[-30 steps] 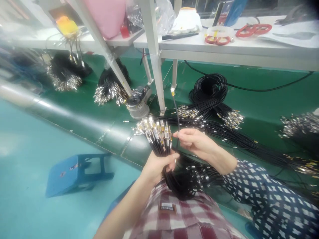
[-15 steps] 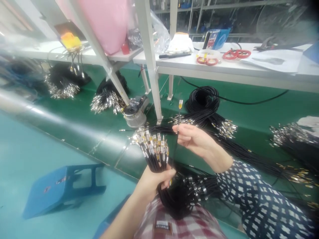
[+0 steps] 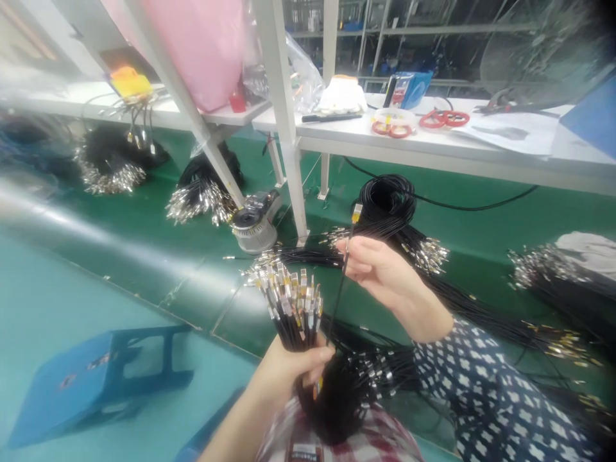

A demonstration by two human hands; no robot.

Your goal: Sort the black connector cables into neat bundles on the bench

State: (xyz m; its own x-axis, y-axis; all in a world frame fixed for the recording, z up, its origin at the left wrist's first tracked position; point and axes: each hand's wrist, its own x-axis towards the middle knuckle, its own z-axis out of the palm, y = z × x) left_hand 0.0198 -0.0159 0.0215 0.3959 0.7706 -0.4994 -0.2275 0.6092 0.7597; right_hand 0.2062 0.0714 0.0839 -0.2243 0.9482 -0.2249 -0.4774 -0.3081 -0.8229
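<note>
My left hand [image 3: 299,362] is wrapped round a thick bundle of black cables [image 3: 293,314], whose metal-tipped connectors fan out above the fist. Between the thumb and fingers of my right hand [image 3: 380,273] a single black cable [image 3: 342,282] is pinched just below its end. That end carries a silver and yellow connector [image 3: 356,213] pointing up. The single cable runs down to my left thumb, where its lower part is hidden. Below my hands the bundle's dark lengths [image 3: 337,398] lie over my lap, with more connectors beside them.
Coiled black cables [image 3: 387,199] and further cable bundles [image 3: 202,192] lie on the green surface. A grey round device [image 3: 254,231] stands by the table leg. The white table [image 3: 337,128] holds red-handled scissors [image 3: 443,119] and a black pen [image 3: 331,117]. A blue stool [image 3: 72,385] is at lower left.
The view has shifted slightly, so the stool and hands appear a little lower. The single cable's connector now leans to the right instead of standing straight. Both hands keep their grips.
</note>
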